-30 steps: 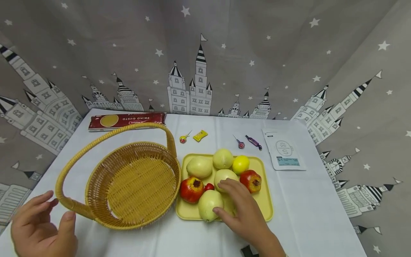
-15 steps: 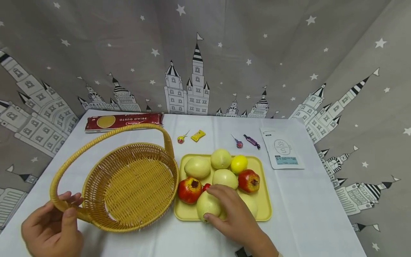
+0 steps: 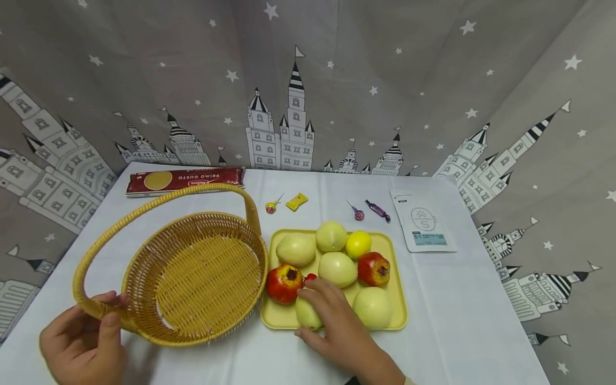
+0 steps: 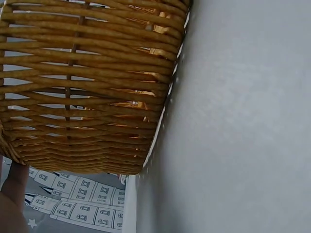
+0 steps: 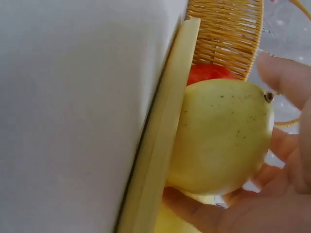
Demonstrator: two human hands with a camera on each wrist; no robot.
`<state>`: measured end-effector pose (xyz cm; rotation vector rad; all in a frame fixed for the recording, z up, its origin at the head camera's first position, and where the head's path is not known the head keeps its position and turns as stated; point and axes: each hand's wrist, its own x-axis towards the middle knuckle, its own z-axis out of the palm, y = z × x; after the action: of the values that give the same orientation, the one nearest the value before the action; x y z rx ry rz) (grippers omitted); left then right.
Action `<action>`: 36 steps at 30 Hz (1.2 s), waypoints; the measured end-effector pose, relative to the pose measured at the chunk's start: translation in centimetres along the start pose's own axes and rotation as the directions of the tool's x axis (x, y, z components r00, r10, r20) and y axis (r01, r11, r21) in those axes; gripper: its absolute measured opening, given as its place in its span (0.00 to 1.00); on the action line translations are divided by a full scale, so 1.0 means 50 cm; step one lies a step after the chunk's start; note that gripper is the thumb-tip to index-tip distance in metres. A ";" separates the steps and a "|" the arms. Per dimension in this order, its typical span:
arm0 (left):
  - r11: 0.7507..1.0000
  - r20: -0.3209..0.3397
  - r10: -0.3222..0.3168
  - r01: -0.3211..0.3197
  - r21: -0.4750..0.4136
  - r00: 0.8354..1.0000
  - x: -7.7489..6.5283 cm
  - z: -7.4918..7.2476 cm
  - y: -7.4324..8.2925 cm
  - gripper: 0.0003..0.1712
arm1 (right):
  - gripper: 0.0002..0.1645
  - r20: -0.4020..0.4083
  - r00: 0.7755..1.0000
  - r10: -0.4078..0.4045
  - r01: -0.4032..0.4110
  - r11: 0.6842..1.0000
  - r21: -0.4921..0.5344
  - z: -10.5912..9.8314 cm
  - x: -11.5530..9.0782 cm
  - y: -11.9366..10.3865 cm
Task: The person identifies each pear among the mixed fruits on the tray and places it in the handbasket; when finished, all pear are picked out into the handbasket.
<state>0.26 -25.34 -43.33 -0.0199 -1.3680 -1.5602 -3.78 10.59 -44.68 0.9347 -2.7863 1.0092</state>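
Staged tabletop set, by the look of it: white-topped bench (image 3: pixel 452 310), grey castle-and-star curtain (image 3: pixel 375 32) wrapping the back and both sides, wrapped sweets (image 3: pixel 297 201), wicker basket (image 3: pixel 207 283) and tray (image 3: pixel 400 307) of fruit (image 3: pixel 337 269) laid out on top. Curtain blocks the room; home vs lab can't be told.

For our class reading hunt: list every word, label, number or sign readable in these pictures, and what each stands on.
"PRIMO GUSTO": red packet; its small logo is too blurred to read.
"S": circular emblem on the white pouch.
"S-1": blue label on that pouch, probably.
Too small to read: the pouch's remaining print.
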 end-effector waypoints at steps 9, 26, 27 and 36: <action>0.978 0.105 -0.024 0.001 0.210 0.994 0.000 -0.031 -0.018 0.26 | 0.39 0.025 0.998 0.061 -0.062 0.998 0.022 0.002 0.000 0.008; 0.998 0.103 0.015 -0.022 0.067 0.995 0.003 -0.030 -0.021 0.27 | 0.37 -0.054 0.995 0.088 -0.082 0.992 0.096 -0.019 0.006 0.012; 0.998 0.097 0.021 -0.026 0.055 0.995 0.003 -0.031 -0.022 0.27 | 0.36 -0.068 0.994 0.088 -0.080 0.991 0.104 -0.022 0.008 0.011; 0.983 0.073 0.084 -0.070 -0.169 0.994 0.006 -0.019 -0.027 0.30 | 0.35 -0.140 0.989 -0.055 0.075 0.987 0.142 -0.056 0.067 -0.017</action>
<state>-0.25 -26.43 -44.47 -0.2372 -1.2802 -1.6185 -6.51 9.97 -41.24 0.9270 -2.5828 1.2323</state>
